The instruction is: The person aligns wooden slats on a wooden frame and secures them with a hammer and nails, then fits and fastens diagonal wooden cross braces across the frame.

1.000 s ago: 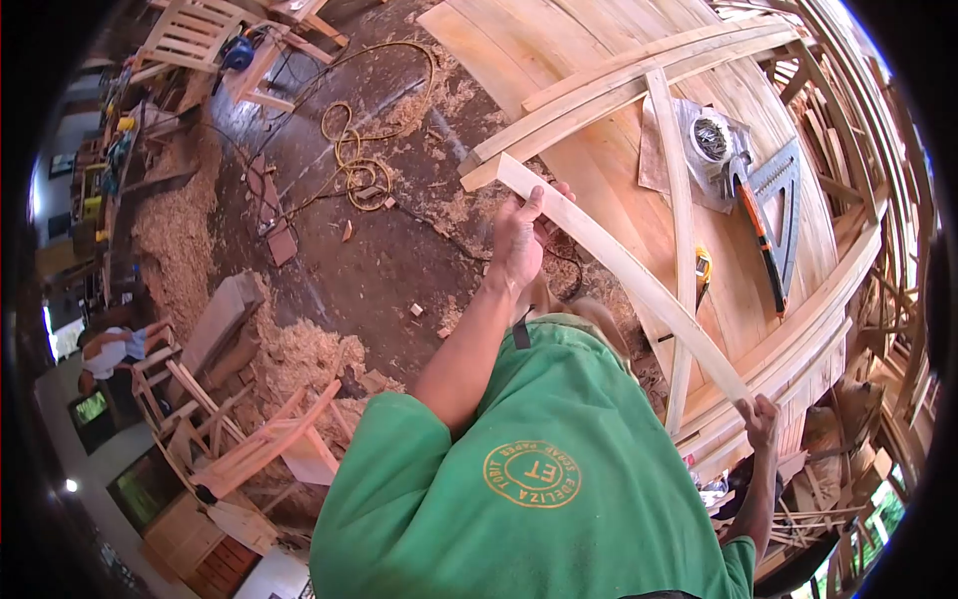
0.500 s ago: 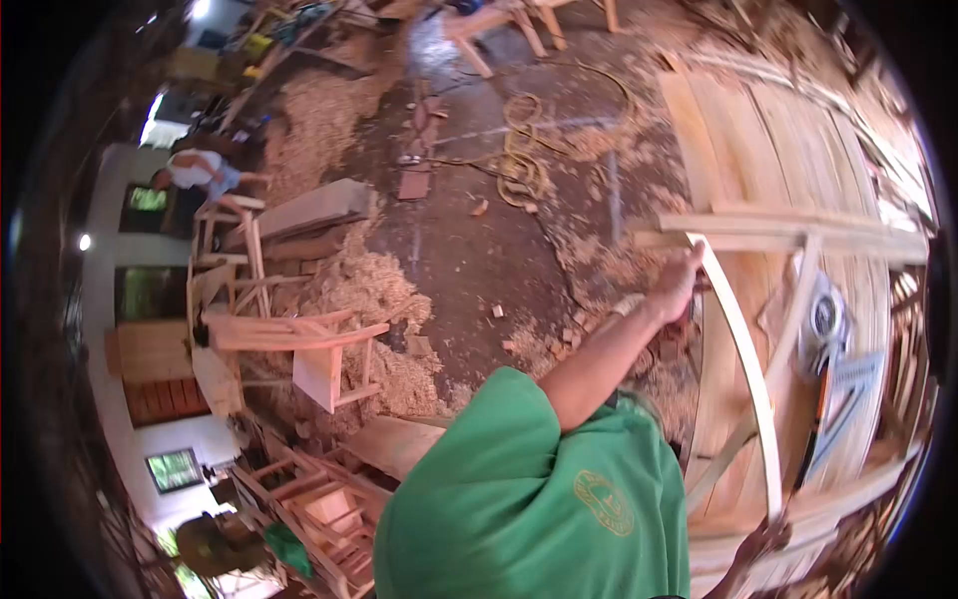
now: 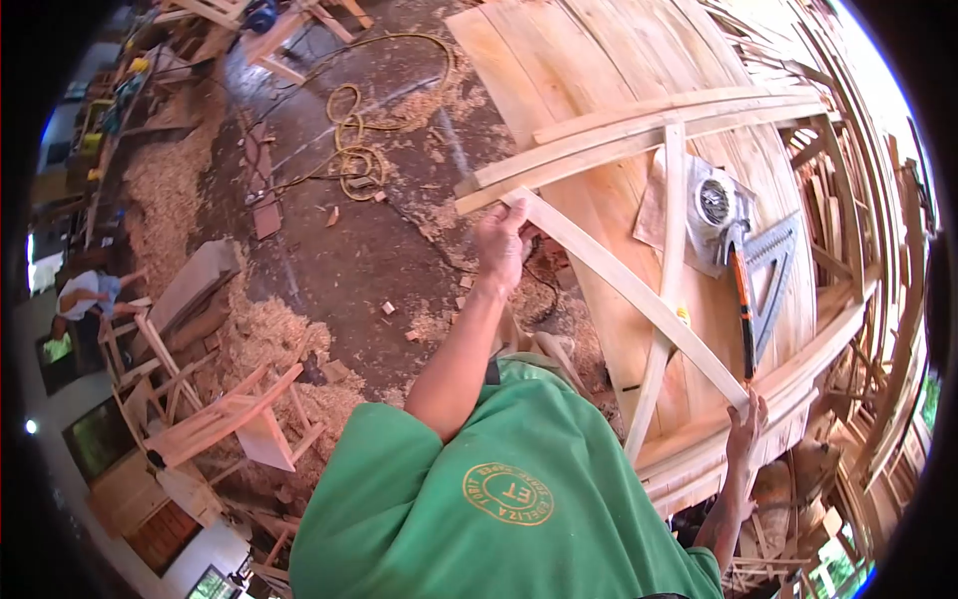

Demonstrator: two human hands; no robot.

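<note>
My left hand [image 3: 502,245] grips the upper left end of a pale wooden slat [image 3: 619,275], close to the ends of two long battens [image 3: 639,120]. At the slat's lower right end, my right hand [image 3: 745,424] is closed on it. The slat slants across another narrow strip [image 3: 673,215] that runs from the battens toward me; whether they touch I cannot tell. Right of the crossing lie a hammer [image 3: 742,299] with an orange and black handle, a triangular metal square [image 3: 773,285] and a round container of nails [image 3: 715,203].
Wide planks [image 3: 589,50] form the work surface, with a rail [image 3: 689,444] along its right side. A yellow hose or cord [image 3: 359,165] coils on the floor among wood shavings [image 3: 269,339]. A chair frame [image 3: 235,419] stands at left, and another person [image 3: 85,295] is farther off.
The view has turned to the right, so the planks sit nearer the middle. The held slat now shows its broad face rather than a thin edge. Both hands keep their grip.
</note>
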